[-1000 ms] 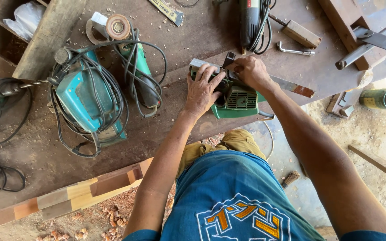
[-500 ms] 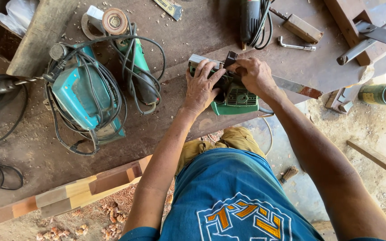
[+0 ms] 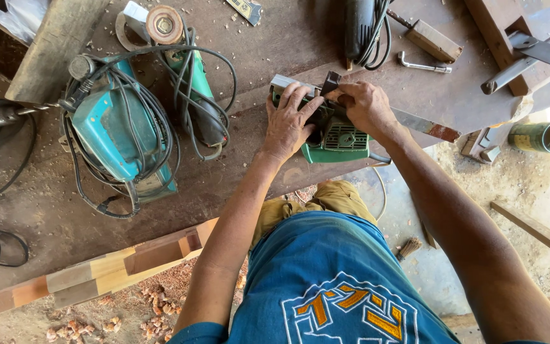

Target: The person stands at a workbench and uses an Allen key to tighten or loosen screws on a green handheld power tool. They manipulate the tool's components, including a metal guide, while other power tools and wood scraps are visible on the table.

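Head view: both hands on green power planer (image 3: 335, 137) at workbench (image 3: 275, 38) front edge.
Left hand (image 3: 288, 121) lies flat on its body, fingers spread; right hand (image 3: 364, 105) looks closed on the top knob, partly hidden. Teal sander (image 3: 119, 127) lies well left.

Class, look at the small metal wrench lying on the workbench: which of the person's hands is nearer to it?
Right. The right hand lies just below-left of the wrench, on the green power tool; the left hand sits farther left.

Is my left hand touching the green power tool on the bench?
Touching. The head view shows the left hand lying flat on the green power tool.
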